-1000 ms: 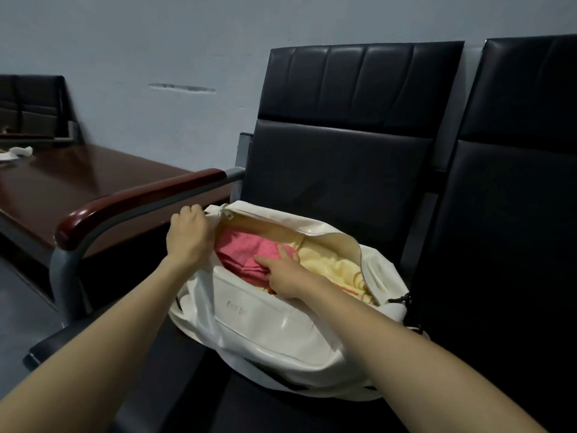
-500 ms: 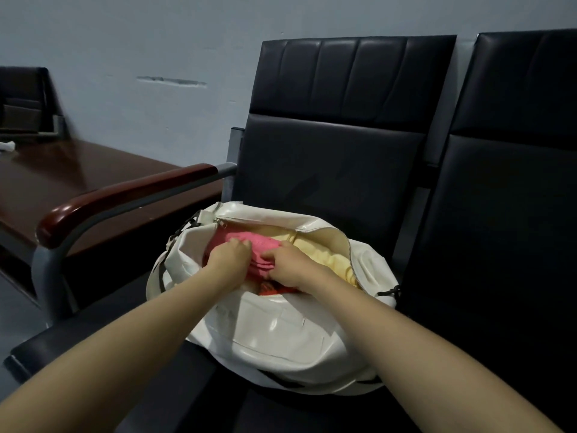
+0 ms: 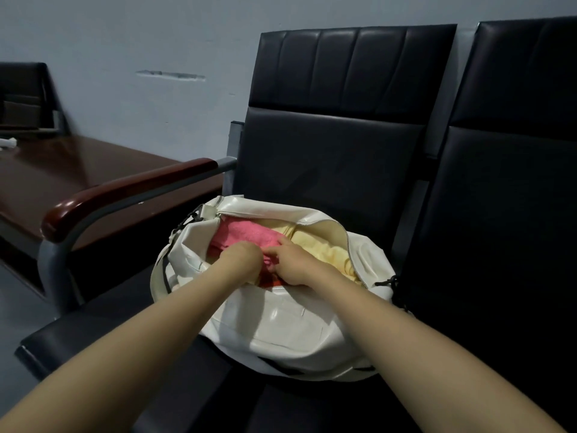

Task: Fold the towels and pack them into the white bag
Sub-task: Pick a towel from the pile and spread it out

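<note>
Head view, a packing step in hand. A row of black padded chairs runs along a pale wall. The nearer chair serves as the work surface and a second chair adjoins it on the right. A dark wooden table stands to the left, beyond the chair's wood-capped armrest.

The white bag lies on its side on the seat with its back against the backrest. This position probably keeps the soft shell from sliding while the contents are pushed in. Its zipper is undone and the mouth gapes upward toward the person, so both hands can reach inside.

Two towels are already in the bag: a pink towel on the left and a yellow towel touching it on the right. A sliver of orange-red fabric shows beneath them at the near lip.

The left hand is sunk knuckles-up into the pink towel. Its fingers are hidden in the cloth, so its grasp cannot be determined. The right hand lies just beside it, with bent fingertips and thumb apparently pinching a fold of the same towel, seemingly to tuck it down level with the yellow one.

Judged from this arrangement, folding is finished and packing is near its end; the bag is not yet zipped.

No brand, label or other writing is legible on the bag or the furniture.
</note>
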### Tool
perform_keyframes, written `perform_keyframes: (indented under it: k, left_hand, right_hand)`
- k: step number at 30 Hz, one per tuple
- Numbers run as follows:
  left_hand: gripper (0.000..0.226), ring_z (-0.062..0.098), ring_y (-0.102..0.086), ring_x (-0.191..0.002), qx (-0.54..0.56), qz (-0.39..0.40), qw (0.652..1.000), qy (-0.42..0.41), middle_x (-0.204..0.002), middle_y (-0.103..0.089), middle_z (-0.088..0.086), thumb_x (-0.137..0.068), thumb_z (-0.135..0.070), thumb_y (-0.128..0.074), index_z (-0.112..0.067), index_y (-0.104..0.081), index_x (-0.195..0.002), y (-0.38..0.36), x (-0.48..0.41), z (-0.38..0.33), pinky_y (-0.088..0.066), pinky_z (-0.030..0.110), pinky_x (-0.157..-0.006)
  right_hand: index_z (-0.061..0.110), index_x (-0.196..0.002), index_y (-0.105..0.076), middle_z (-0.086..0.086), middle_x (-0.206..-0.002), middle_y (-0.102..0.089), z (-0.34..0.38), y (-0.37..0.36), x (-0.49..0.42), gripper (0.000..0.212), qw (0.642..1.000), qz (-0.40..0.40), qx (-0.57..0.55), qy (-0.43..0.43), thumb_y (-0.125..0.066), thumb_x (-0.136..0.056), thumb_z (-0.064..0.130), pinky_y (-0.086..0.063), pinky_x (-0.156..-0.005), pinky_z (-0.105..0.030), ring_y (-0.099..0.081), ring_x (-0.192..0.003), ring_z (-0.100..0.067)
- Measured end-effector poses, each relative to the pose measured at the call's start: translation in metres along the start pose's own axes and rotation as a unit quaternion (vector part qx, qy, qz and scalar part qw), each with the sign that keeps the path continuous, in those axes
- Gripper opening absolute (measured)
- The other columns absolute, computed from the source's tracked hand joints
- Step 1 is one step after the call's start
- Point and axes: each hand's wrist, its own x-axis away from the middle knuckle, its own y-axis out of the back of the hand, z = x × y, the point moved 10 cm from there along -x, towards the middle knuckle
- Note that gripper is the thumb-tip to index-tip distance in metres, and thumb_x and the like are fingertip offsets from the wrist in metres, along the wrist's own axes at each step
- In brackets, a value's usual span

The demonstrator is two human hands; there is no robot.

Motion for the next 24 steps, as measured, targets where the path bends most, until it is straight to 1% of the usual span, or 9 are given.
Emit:
perform_keyframes:
  k: [1,3,4,7,11,14,16,20,24]
  left_hand:
    - [0.030,0.029,-0.059,-0.111,0.024,-0.003,1.000,-0.002,-0.122,-0.061,0.013,-0.092,-0.015,-0.055,-0.004,-0.059,-0.120,0.008,0.008,-0.005,-0.048,0.035,-0.090]
    - [0.027,0.032,-0.060,-0.108,0.048,-0.029,0.998,-0.016,-0.119,-0.061,0.014,-0.095,-0.012,-0.049,-0.003,-0.058,-0.120,0.019,0.018,-0.016,-0.047,0.036,-0.086]
    - [0.026,0.032,-0.061,-0.105,0.058,-0.047,0.997,-0.018,-0.116,-0.062,0.014,-0.097,-0.013,-0.048,-0.005,-0.058,-0.119,0.026,0.026,-0.020,-0.048,0.036,-0.084]
    - [0.027,0.031,-0.063,-0.097,0.110,-0.120,0.985,-0.048,-0.109,-0.065,0.011,-0.094,-0.011,-0.046,-0.011,-0.061,-0.116,0.055,0.052,-0.049,-0.051,0.039,-0.081]
    - [0.029,0.030,-0.059,-0.109,0.167,-0.139,0.971,-0.100,-0.119,-0.062,0.010,-0.094,-0.016,-0.047,-0.012,-0.059,-0.119,0.083,0.105,-0.119,-0.047,0.036,-0.086]
    - [0.026,0.033,-0.059,-0.107,0.202,-0.121,0.959,-0.157,-0.116,-0.063,0.013,-0.095,-0.019,-0.045,-0.011,-0.062,-0.113,0.087,0.141,-0.192,-0.045,0.035,-0.082]
    - [0.025,0.034,-0.059,-0.107,0.209,-0.089,0.953,-0.200,-0.116,-0.062,0.014,-0.094,-0.017,-0.046,-0.011,-0.062,-0.112,0.083,0.168,-0.250,-0.046,0.037,-0.082]
    - [0.025,0.031,-0.059,-0.107,0.216,-0.014,0.934,-0.284,-0.119,-0.061,0.010,-0.094,-0.018,-0.050,-0.014,-0.061,-0.116,0.068,0.227,-0.367,-0.048,0.038,-0.084]
    - [0.030,0.027,-0.055,-0.111,0.239,0.019,0.903,-0.356,-0.125,-0.054,0.008,-0.094,-0.019,-0.051,-0.015,-0.056,-0.123,0.062,0.278,-0.472,-0.047,0.037,-0.087]
  right_hand:
    - [0.020,-0.126,-0.062,-0.012,-0.139,-0.050,0.000,0.009,0.010,0.037,1.000,-0.003,0.009,-0.005,-0.052,-0.092,0.011,-0.044,-0.099,-0.037,-0.052,-0.120,-0.032]
    - [0.018,-0.122,-0.065,-0.007,-0.119,-0.064,-0.005,0.031,0.034,0.029,0.999,-0.011,0.036,-0.024,-0.052,-0.095,0.018,-0.048,-0.089,-0.034,-0.060,-0.106,-0.026]
    - [0.020,-0.125,-0.062,-0.005,-0.118,-0.063,-0.009,0.042,0.050,0.030,0.998,-0.014,0.044,-0.033,-0.051,-0.097,0.021,-0.048,-0.086,-0.032,-0.060,-0.103,-0.024]
    - [0.026,-0.131,-0.056,-0.002,-0.129,-0.054,-0.032,0.079,0.117,0.034,0.996,-0.045,0.028,-0.073,-0.049,-0.098,0.024,-0.046,-0.082,-0.030,-0.057,-0.100,-0.020]
    - [0.023,-0.128,-0.060,-0.001,-0.131,-0.056,-0.082,0.118,0.234,0.032,0.988,-0.091,0.021,-0.122,-0.053,-0.097,0.026,-0.044,-0.098,-0.031,-0.054,-0.119,-0.020]
    - [0.026,-0.132,-0.055,0.004,-0.139,-0.048,-0.138,0.128,0.337,0.035,0.972,-0.105,-0.010,-0.210,-0.055,-0.097,0.029,-0.038,-0.102,-0.028,-0.046,-0.129,-0.016]
    - [0.026,-0.132,-0.055,0.004,-0.139,-0.049,-0.176,0.129,0.406,0.036,0.955,-0.130,-0.015,-0.265,-0.056,-0.096,0.030,-0.037,-0.103,-0.026,-0.046,-0.128,-0.014]
    - [0.021,-0.127,-0.059,-0.002,-0.133,-0.057,-0.241,0.119,0.533,0.033,0.920,-0.151,-0.021,-0.362,-0.059,-0.094,0.028,-0.038,-0.094,-0.023,-0.053,-0.120,-0.018]
    - [0.017,-0.127,-0.059,-0.006,-0.135,-0.053,-0.290,0.113,0.627,0.034,0.879,-0.180,-0.048,-0.439,-0.059,-0.094,0.026,-0.037,-0.091,-0.024,-0.052,-0.121,-0.022]
